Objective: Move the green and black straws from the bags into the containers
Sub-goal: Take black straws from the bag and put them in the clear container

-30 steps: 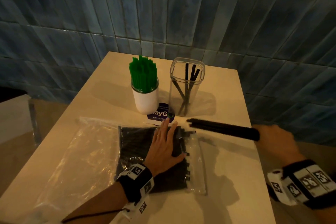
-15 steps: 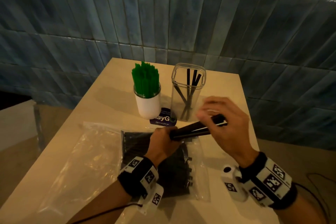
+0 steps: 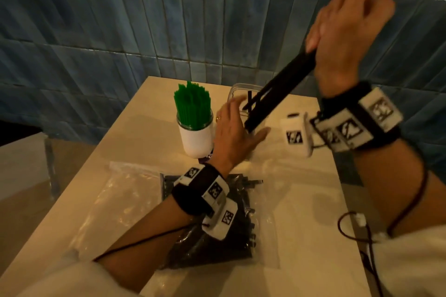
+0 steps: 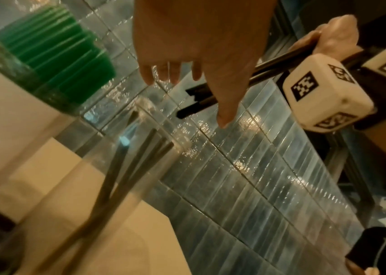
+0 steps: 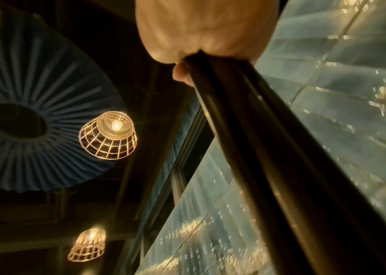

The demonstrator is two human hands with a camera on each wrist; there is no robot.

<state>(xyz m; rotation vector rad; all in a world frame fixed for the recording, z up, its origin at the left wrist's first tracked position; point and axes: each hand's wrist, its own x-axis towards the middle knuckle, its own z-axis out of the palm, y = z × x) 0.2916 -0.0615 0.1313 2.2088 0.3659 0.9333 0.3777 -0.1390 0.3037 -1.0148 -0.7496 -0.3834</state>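
While the right hand (image 3: 347, 29) grips black straws (image 3: 277, 94) at one o'clock, the open left hand (image 3: 235, 132) hides the clear container (image 3: 235, 89); the purple label (image 3: 207, 157) is unreadable.

I see a wall of glossy blue tiles (image 3: 101, 38), laid as tall narrow bricks, wrapping the corner behind the pale cream counter (image 3: 311, 200). The tiles catch small warm glints. To the left of the counter I see a tan floor (image 3: 21, 214) and a dark opening beyond. From the right wrist view I look up at a dark ceiling with a big pleated blue disc (image 5: 34, 119) and two lit wire-cage pendant lamps (image 5: 108, 136), one nearer, one lower in frame (image 5: 87, 245).
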